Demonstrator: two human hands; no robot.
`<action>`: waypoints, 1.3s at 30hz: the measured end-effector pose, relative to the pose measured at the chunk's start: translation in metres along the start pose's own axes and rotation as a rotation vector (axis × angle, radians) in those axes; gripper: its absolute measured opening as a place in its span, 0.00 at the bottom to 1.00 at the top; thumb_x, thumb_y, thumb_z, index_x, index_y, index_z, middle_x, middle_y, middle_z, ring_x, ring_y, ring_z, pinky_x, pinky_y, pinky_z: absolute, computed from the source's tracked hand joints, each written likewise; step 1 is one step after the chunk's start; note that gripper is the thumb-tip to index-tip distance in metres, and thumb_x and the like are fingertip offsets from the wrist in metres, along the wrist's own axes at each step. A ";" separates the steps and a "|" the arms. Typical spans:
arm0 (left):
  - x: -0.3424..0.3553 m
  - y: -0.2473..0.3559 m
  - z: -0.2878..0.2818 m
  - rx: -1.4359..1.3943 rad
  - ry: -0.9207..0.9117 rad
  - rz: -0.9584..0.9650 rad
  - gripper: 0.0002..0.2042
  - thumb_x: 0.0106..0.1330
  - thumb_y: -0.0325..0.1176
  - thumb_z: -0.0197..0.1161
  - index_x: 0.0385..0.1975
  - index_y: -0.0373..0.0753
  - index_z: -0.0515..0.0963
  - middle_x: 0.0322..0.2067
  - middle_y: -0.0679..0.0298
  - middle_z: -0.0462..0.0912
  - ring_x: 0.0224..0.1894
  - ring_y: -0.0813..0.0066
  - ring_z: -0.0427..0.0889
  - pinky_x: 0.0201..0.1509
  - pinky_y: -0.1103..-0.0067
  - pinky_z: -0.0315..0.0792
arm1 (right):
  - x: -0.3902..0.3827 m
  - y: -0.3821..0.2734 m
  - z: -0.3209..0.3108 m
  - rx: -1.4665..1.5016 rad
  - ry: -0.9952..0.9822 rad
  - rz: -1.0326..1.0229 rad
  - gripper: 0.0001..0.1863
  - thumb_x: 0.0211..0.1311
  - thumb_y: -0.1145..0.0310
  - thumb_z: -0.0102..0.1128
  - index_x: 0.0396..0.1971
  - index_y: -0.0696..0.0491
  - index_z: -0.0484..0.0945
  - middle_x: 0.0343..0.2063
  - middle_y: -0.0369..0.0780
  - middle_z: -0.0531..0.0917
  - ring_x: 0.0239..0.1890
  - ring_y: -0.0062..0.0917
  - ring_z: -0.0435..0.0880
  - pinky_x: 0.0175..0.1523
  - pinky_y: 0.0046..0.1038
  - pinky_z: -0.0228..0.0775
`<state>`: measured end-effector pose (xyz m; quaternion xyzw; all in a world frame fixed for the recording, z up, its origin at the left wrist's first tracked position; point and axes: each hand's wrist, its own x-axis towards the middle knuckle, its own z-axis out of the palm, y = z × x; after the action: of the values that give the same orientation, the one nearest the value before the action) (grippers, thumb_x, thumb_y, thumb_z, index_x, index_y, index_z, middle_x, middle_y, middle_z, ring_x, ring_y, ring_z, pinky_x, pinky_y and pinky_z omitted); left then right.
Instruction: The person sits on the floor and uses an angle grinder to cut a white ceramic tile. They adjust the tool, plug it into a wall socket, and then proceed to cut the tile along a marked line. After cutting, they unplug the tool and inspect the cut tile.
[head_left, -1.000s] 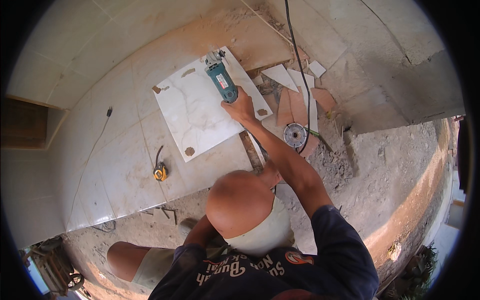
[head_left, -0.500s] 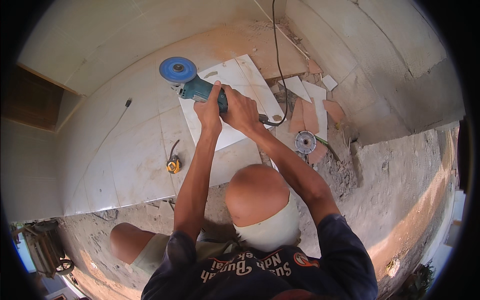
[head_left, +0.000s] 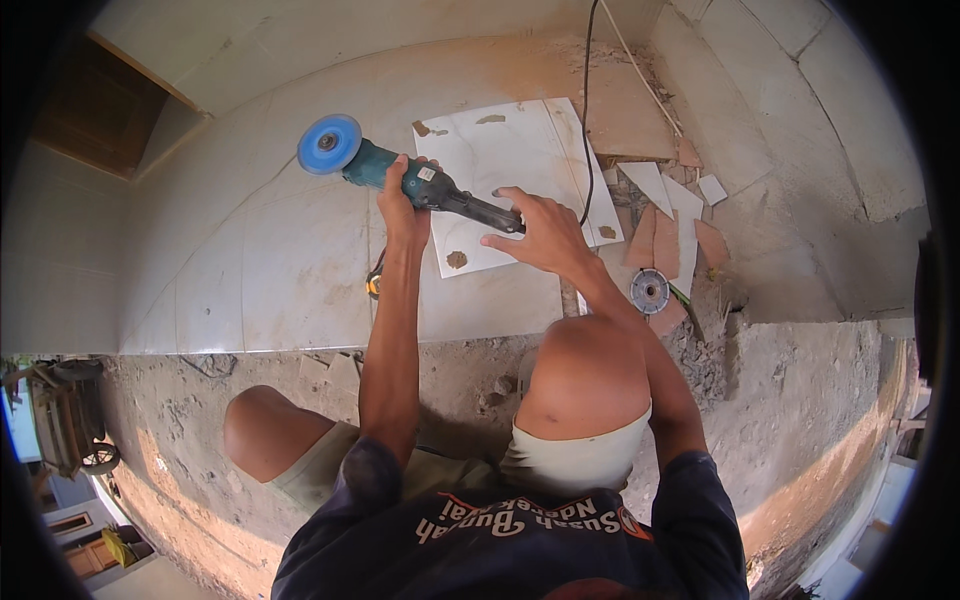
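Note:
My left hand (head_left: 404, 210) is wrapped around the green body of an angle grinder (head_left: 375, 166), its thumb lying over the top. A blue disc (head_left: 329, 144) sits at the tool's far-left end. The black rear handle points right, toward my right hand (head_left: 552, 236). That hand is open, thumb and fingers spread around the handle's tail end; whether the palm touches it is hidden. Below the grinder lies a white tile (head_left: 500, 150) with brown patches and a line across its right part.
Broken tile pieces (head_left: 688, 235) and a spare metal disc (head_left: 650, 291) lie to the right. A black cable (head_left: 587, 110) runs up past the tile. Behind my left forearm, a yellow tape measure (head_left: 374, 285) is partly hidden. A wall (head_left: 780, 130) borders the rubble.
My right hand has let go of the grinder's body and moved right, to its tail end. The grinder has swung flatter, its disc shifting slightly left, with my left hand still holding it.

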<state>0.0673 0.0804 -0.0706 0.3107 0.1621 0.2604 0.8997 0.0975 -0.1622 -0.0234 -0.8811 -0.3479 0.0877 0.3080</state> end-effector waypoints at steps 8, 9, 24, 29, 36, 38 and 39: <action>-0.011 -0.004 -0.002 0.064 0.288 0.109 0.10 0.68 0.33 0.70 0.40 0.34 0.79 0.34 0.59 0.85 0.36 0.69 0.86 0.43 0.71 0.80 | 0.019 -0.028 0.059 -0.410 0.177 -0.187 0.40 0.67 0.52 0.71 0.76 0.44 0.67 0.38 0.42 0.85 0.37 0.41 0.88 0.35 0.42 0.83; -0.013 -0.006 -0.001 0.085 0.333 0.119 0.10 0.68 0.33 0.70 0.39 0.34 0.80 0.34 0.59 0.85 0.35 0.69 0.85 0.42 0.71 0.80 | 0.021 -0.026 0.065 -0.427 0.148 -0.185 0.40 0.67 0.52 0.71 0.76 0.44 0.67 0.38 0.42 0.85 0.37 0.41 0.88 0.34 0.42 0.83; -0.022 0.008 -0.033 0.132 0.000 0.025 0.20 0.70 0.40 0.66 0.54 0.34 0.72 0.43 0.53 0.84 0.48 0.56 0.86 0.63 0.58 0.78 | 0.008 -0.008 0.020 0.090 -0.180 0.113 0.53 0.54 0.41 0.81 0.73 0.57 0.69 0.41 0.47 0.90 0.42 0.39 0.90 0.46 0.39 0.80; -0.024 0.009 -0.041 0.040 -0.126 0.041 0.23 0.67 0.42 0.66 0.55 0.36 0.71 0.43 0.54 0.85 0.53 0.56 0.84 0.77 0.53 0.68 | -0.005 -0.022 0.038 0.242 -0.362 0.078 0.39 0.62 0.44 0.76 0.62 0.57 0.77 0.30 0.45 0.84 0.33 0.34 0.83 0.43 0.37 0.75; -0.022 0.007 -0.046 -0.096 -0.291 0.013 0.26 0.62 0.45 0.70 0.55 0.39 0.73 0.41 0.54 0.87 0.54 0.54 0.85 0.80 0.50 0.64 | -0.006 -0.036 0.054 0.380 -0.312 0.100 0.30 0.65 0.50 0.72 0.55 0.58 0.77 0.35 0.51 0.87 0.40 0.44 0.88 0.47 0.42 0.76; -0.021 0.009 -0.050 -0.141 -0.345 -0.011 0.26 0.62 0.46 0.70 0.56 0.39 0.73 0.41 0.55 0.87 0.55 0.53 0.85 0.79 0.49 0.65 | -0.004 -0.042 0.066 0.428 -0.285 0.141 0.28 0.66 0.52 0.71 0.54 0.59 0.76 0.34 0.52 0.87 0.40 0.46 0.89 0.46 0.44 0.76; -0.021 0.012 -0.052 -0.143 -0.373 -0.025 0.27 0.62 0.48 0.71 0.56 0.40 0.73 0.42 0.56 0.86 0.55 0.54 0.84 0.79 0.49 0.65 | -0.007 -0.047 0.070 0.433 -0.243 0.143 0.26 0.67 0.54 0.70 0.53 0.60 0.76 0.33 0.51 0.86 0.38 0.44 0.88 0.45 0.42 0.76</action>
<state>0.0223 0.1014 -0.0997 0.2869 -0.0225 0.1982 0.9370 0.0404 -0.1063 -0.0510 -0.8001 -0.2922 0.2869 0.4383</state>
